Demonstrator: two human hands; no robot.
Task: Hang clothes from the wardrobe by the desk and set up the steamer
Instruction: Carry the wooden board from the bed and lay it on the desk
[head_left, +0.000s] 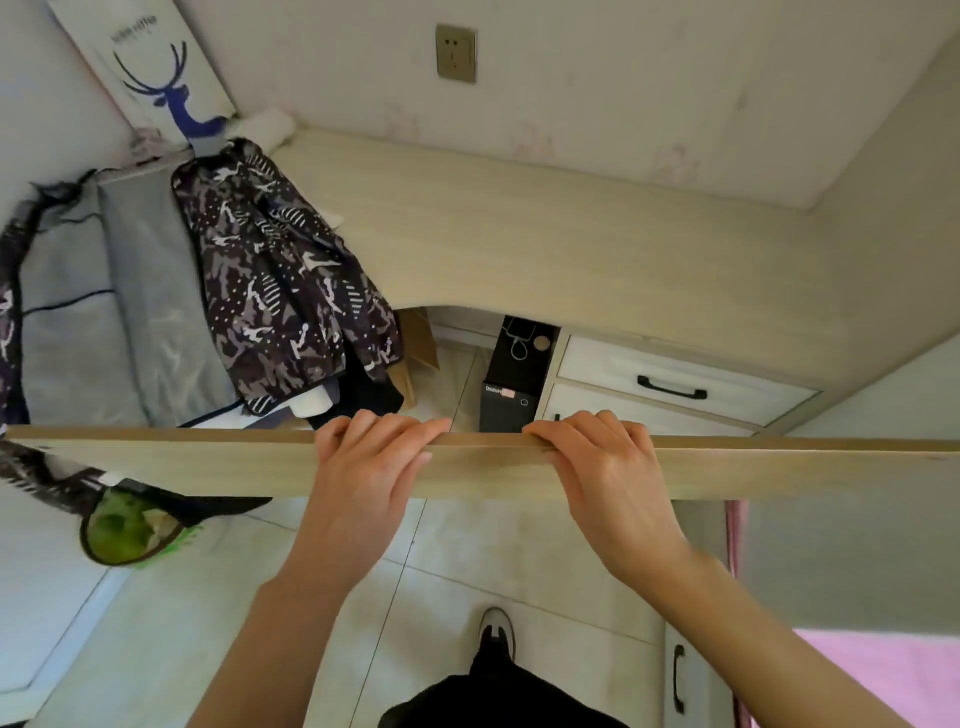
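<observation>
A long light wooden board (208, 460) runs across the view at mid height, edge up. My left hand (371, 454) grips its top edge near the middle, fingers curled over the far side. My right hand (597, 457) grips the same edge a little to the right. Beyond the board, a dark patterned garment (280, 275) hangs over the left end of the desk (571, 249). A grey garment cover (104, 312) hangs to its left. No steamer can be made out.
White drawers with black handles (670, 384) sit under the desk's right side. A black box (511, 384) and a cardboard piece (421, 343) stand beneath the desk. A wall socket (456, 53) is above. A green-lined bin (130, 530) sits at lower left, pink bedding (883, 675) at lower right.
</observation>
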